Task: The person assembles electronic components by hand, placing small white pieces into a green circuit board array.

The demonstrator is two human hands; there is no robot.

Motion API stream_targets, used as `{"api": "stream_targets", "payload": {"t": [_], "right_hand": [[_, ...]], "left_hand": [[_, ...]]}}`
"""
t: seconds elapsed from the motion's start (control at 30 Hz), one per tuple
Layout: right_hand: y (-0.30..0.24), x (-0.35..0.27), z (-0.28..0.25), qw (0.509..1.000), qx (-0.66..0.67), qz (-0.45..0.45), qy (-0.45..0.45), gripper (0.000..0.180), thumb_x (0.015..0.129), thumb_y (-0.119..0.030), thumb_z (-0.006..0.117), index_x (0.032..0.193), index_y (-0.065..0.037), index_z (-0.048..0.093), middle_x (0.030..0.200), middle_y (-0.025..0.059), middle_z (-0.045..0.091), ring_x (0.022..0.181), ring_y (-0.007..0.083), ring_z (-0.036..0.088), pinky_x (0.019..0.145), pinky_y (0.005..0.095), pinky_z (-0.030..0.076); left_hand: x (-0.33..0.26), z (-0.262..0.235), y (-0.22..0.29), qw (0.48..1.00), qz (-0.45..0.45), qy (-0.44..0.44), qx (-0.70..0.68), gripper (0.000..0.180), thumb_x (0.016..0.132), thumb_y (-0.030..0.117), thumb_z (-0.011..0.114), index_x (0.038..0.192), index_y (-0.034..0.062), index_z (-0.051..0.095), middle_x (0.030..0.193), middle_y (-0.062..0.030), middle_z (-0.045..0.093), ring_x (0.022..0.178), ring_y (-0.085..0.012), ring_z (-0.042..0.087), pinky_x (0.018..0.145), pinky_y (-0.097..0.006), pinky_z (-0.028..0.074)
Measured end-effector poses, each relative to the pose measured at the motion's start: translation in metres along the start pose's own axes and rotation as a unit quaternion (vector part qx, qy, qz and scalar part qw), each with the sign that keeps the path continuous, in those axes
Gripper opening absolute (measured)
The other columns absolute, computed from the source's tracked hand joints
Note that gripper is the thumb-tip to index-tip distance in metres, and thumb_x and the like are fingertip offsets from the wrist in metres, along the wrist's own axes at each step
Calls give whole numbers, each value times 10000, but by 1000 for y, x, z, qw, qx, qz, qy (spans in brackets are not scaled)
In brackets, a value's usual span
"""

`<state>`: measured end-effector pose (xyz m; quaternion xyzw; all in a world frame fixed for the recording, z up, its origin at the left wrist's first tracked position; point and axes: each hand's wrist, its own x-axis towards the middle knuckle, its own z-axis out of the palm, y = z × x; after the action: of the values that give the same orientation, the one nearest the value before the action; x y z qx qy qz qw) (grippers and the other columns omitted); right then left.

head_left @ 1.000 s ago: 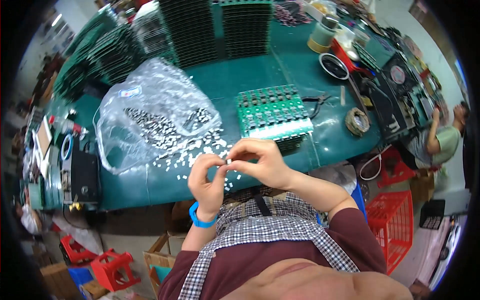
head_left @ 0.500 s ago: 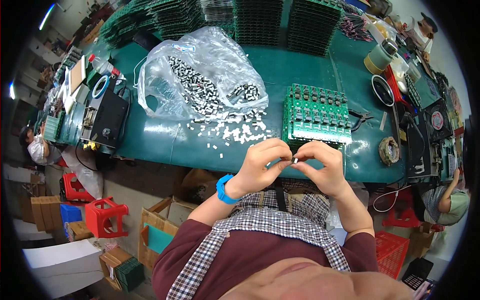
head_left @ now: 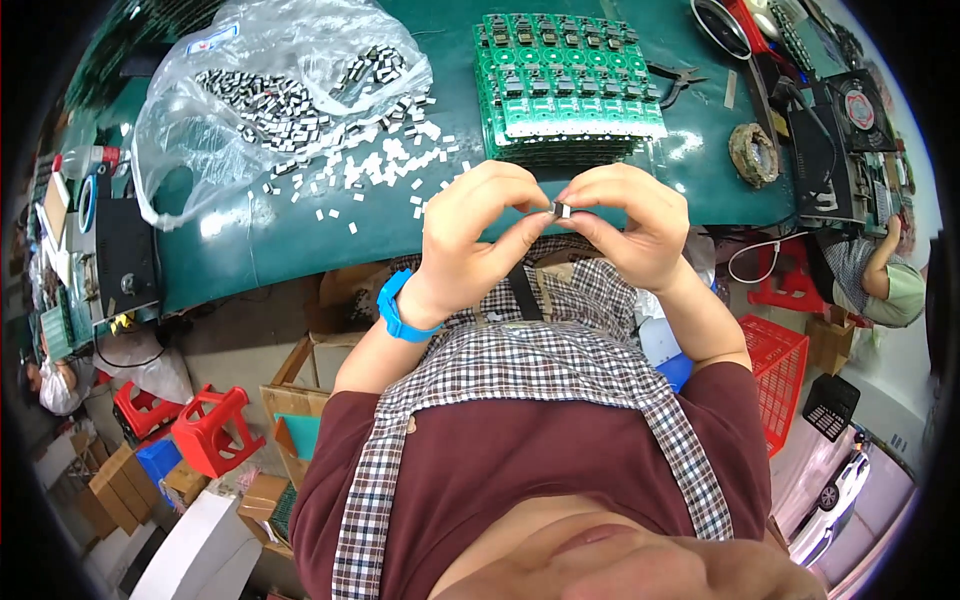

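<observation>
Above the table's front edge, my left hand (head_left: 478, 235) and my right hand (head_left: 634, 222) meet fingertip to fingertip. Both are closed in a pinch on one small black-and-white block-shaped component (head_left: 562, 210), partly hidden by the fingers. Just beyond my hands stands a stack of green circuit boards (head_left: 572, 82), its top board carrying rows of black parts. To the left, a clear plastic bag (head_left: 185, 165) holds many similar small black-and-white pieces. More loose pieces (head_left: 385, 163) spill from the bag onto the green table (head_left: 330, 255).
Pliers (head_left: 678, 80) with dark handles lie right of the board stack, near a round brown ring-shaped item (head_left: 752, 155). A black device with a fan (head_left: 860, 112) stands at the right, a black box (head_left: 128, 255) at the left. Red stools (head_left: 215, 430) and cardboard boxes stand on the floor.
The view has tilted, so the table and its contents sit higher and further left. My hands remain together, and more of the component's black side now shows between my fingertips.
</observation>
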<state>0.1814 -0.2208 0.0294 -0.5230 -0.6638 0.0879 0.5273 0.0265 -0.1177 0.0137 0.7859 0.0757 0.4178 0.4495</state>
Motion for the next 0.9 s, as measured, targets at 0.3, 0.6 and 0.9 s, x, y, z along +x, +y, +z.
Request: {"api": "stream_targets", "payload": {"t": [0.3, 0.6, 0.9], "right_hand": [[1, 1, 3, 999, -42, -5, 9, 203, 660, -4, 749, 835, -21, 647, 803, 92, 655, 718, 214, 646, 627, 288, 516], [99, 66, -102, 926, -367, -5, -84, 142, 813, -123, 633, 929, -44, 647, 893, 71, 627, 782, 235, 631, 704, 307, 504], [104, 69, -99, 914, -380, -1, -143, 115, 806, -95, 631, 906, -39, 625, 868, 70, 614, 798, 246, 619, 698, 314, 495]], "left_hand": [[-10, 1, -1, 996, 23, 60, 62, 187, 673, -58, 710, 831, 17, 644, 785, -106, 641, 707, -234, 629, 605, -301, 491], [-8, -75, -79, 866, -139, 39, 479, 186, 811, 81, 625, 982, 11, 622, 1005, -131, 592, 943, -311, 542, 834, -383, 419], [-20, -83, -105, 880, -163, 99, 436, 157, 780, 46, 626, 930, 1, 616, 938, -134, 550, 904, -322, 513, 797, -399, 406]]}}
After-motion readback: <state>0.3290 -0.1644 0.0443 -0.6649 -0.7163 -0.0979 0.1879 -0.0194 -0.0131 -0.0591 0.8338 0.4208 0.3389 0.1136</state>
